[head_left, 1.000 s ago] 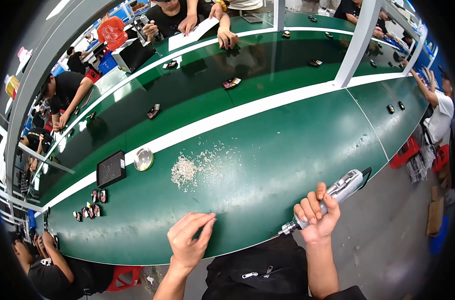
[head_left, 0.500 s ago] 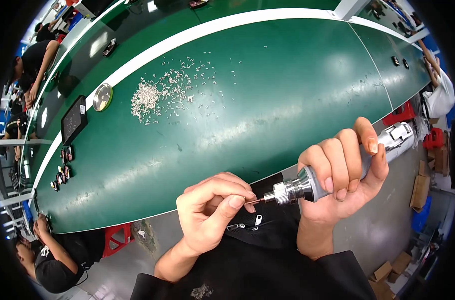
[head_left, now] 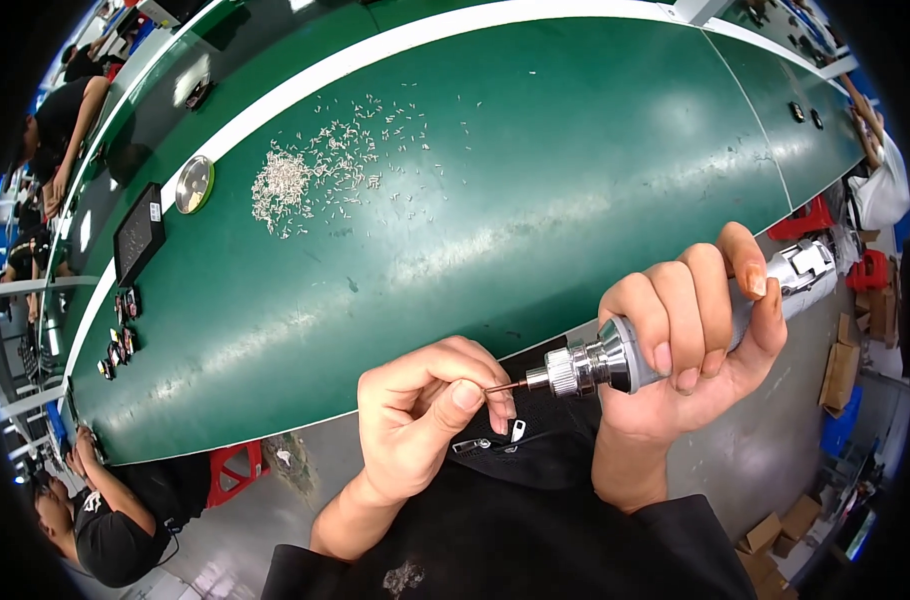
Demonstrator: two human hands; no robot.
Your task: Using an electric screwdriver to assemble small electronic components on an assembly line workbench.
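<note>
Head view: two hands [head_left: 430, 415] [head_left: 690, 340], one silver screwdriver [head_left: 615, 360], one screw pile [head_left: 320, 180].

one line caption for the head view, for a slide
Right hand grips a silver electric screwdriver while left hand pinches its bit beside a green workbench.

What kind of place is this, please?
Probably a factory assembly line. A long green workbench carries a heap of small metal parts; other workers sit along it. The right hand holds a powered screwdriver, and the left hand pinches its bit.
</note>
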